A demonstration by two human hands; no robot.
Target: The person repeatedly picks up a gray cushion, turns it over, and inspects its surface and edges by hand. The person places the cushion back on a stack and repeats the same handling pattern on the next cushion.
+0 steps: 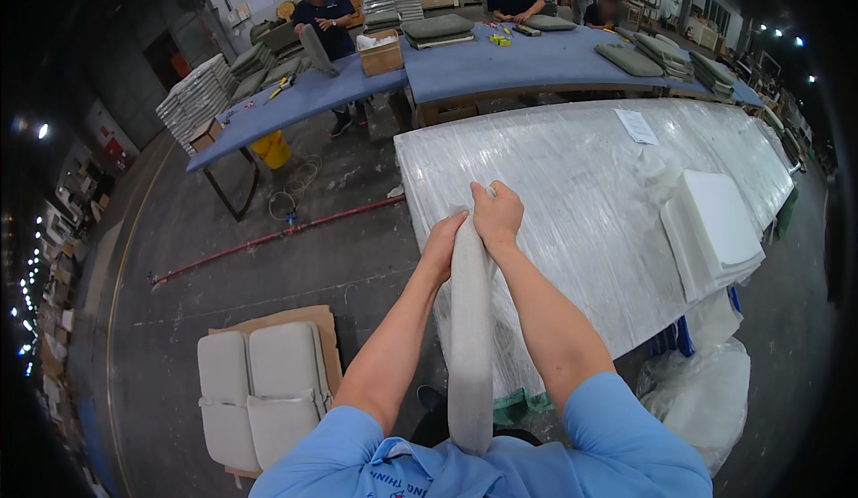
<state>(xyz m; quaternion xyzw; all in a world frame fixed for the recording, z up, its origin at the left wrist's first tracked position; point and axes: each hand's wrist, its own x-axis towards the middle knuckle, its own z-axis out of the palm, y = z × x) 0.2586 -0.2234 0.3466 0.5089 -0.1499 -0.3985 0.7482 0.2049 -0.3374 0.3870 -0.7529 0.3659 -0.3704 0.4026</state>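
A light grey fabric seat cushion (471, 337) stands on its edge between my arms, its near end against my body. Both hands close on its far end. My left hand (441, 243) wraps the left side of that end, and my right hand (499, 215) grips the right corner with curled fingers. What the fingers pinch there, perhaps a bit of the cover, is too small to make out. Beneath the cushion lies a large surface wrapped in clear plastic film (572, 203).
White foam sheets (715, 221) are stacked on the wrapped surface at right, near crumpled plastic bags (706, 391). Grey cushions (223, 395) lie on cardboard at lower left. A red pole (286, 232) crosses the floor. Beyond, people work at blue-topped tables (536, 60) holding cushions and a box (380, 54).
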